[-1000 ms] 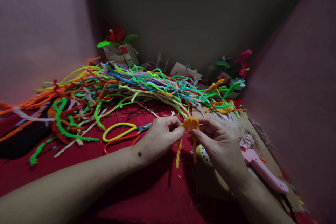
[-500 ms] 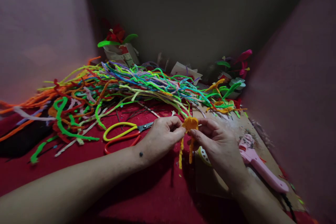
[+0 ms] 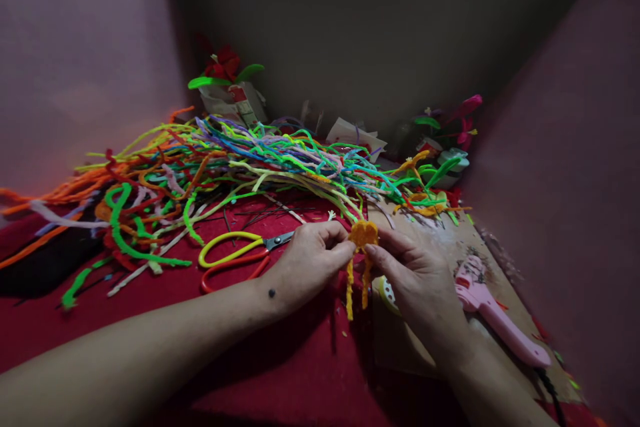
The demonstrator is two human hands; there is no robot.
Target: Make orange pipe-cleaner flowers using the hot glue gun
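My left hand (image 3: 310, 260) and my right hand (image 3: 415, 277) meet in the middle, both pinching one orange pipe cleaner piece (image 3: 363, 235). Its top is bent into small loops, and two fuzzy ends (image 3: 357, 287) hang down between my hands. Fingers of both hands are curled closed on it. Scissors with yellow and red handles (image 3: 233, 257) lie on the red cloth just left of my left hand.
A large heap of coloured pipe cleaners (image 3: 225, 167) stretches across the red cloth (image 3: 280, 373). A pink glue gun (image 3: 495, 323) lies on cardboard (image 3: 435, 347) at the right. Finished pipe-cleaner flowers stand at the back left (image 3: 225, 73) and back right (image 3: 457, 127). Walls close in on both sides.
The two hanging orange ends have drawn closer together and now hang nearly parallel. Both hands stay in place, pinching the looped top.
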